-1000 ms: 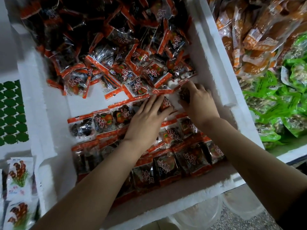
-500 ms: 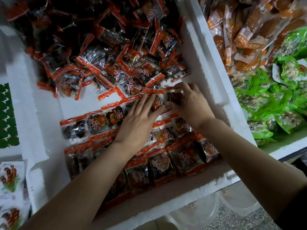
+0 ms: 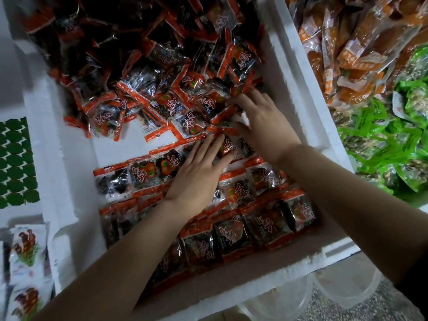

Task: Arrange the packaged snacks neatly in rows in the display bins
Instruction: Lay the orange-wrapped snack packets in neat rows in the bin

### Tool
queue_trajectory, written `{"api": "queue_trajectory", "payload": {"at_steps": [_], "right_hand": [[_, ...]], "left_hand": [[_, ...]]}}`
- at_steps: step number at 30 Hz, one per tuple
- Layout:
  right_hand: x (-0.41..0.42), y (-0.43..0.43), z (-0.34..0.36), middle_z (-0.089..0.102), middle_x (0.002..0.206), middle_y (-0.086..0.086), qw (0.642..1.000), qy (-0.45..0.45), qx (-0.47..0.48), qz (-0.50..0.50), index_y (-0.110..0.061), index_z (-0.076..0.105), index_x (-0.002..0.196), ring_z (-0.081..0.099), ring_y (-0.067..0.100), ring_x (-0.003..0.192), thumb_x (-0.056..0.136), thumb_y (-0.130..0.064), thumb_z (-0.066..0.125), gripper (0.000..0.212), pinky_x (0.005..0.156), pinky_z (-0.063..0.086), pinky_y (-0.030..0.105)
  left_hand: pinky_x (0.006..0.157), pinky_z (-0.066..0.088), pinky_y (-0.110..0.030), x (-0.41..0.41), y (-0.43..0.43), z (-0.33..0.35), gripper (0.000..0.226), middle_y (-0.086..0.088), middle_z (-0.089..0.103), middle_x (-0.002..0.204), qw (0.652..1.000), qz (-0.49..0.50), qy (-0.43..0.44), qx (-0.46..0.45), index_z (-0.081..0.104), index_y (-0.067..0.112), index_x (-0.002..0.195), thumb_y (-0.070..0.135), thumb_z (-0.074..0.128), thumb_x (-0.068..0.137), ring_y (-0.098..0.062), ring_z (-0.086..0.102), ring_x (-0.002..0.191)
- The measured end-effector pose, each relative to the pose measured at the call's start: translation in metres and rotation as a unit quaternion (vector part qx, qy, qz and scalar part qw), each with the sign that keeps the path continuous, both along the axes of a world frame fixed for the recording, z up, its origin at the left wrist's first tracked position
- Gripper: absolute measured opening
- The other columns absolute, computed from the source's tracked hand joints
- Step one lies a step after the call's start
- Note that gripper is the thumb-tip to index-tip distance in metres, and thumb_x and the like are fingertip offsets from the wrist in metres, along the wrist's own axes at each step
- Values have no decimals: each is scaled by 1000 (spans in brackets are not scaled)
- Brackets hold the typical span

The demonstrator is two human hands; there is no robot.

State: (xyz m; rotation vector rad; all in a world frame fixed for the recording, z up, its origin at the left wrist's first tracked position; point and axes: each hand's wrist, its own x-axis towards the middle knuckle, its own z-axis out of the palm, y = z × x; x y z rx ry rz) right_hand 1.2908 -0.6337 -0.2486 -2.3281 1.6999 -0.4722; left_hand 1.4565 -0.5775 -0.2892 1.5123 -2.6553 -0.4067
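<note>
Three rows of snack packets [image 3: 234,237] lay set out against the near wall of the white foam bin [image 3: 231,295], flat, label up and overlapping like shingles. Each row ran across the bin from its left wall toward its right wall, on a slight slant. Each packet's orange sealed ends faced the near wall and the far end, so its long axis seemed to run near to far.

On the third row from the near wall the left hand [image 3: 196,174] rested flat, fingers straight and close together, pressing the packets down. Just beyond it, by the bin's right wall, the right hand [image 3: 264,126] lay at the edge of the loose heap [image 3: 150,66]; whether it pinched a packet could not be told.

The heap filled the bin's far half, its packets pointing every way, so by my judgement well under half the arranging was done.
</note>
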Motion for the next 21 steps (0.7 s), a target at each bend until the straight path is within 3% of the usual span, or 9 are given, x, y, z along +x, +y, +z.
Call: {"api": "queue_trajectory", "payload": {"at_steps": [4,7,11,15,18,21], "right_hand": [[25,-24,-2,47,130,4,996,23,55,66,-22,48,131,43,28,114,87,-1,54,49,93,42,39],[27,-32,-1,48,131,4,997,15,51,47,-20,53,126,46,29,117,89,-10,58,39,90,44,39],[21,-38,6,60,113,8,998,10,-18,55,-12,62,110,57,31,103,91,-19,58,21,83,49,43],[-2,-36,24,64,100,8,994,-54,-92,9,-8,64,98,62,29,88,89,-21,59,16,75,51,46],[-29,-22,40,64,101,9,989,-80,-123,-28,-9,62,99,63,28,81,90,-21,58,15,69,53,47],[-52,-4,44,64,94,10,989,-38,-140,-21,-8,60,96,62,30,76,89,-17,58,12,61,52,44]], "left_hand": [[107,-24,-29,0,-1,1,65,-2,-7,159,1000,4,2,4,11,33,150,6,42,100,-18,-17,144],[106,-25,-29,0,-1,2,65,1,-12,159,1000,5,-1,14,8,34,150,5,39,101,-17,-20,143],[104,-27,-27,1,-2,4,71,3,-16,158,1000,0,-5,30,7,35,150,1,42,99,-10,-31,135],[100,-30,-24,0,-2,12,65,3,-18,157,999,-1,-4,42,8,35,150,3,37,101,-9,-33,132],[109,-22,-30,-3,-2,14,60,0,-15,158,999,5,-14,34,9,31,150,7,35,102,-14,-25,140],[113,-14,-30,-13,-1,16,55,-1,-6,160,1000,8,-9,16,15,23,150,10,36,102,-15,-13,145]]}}
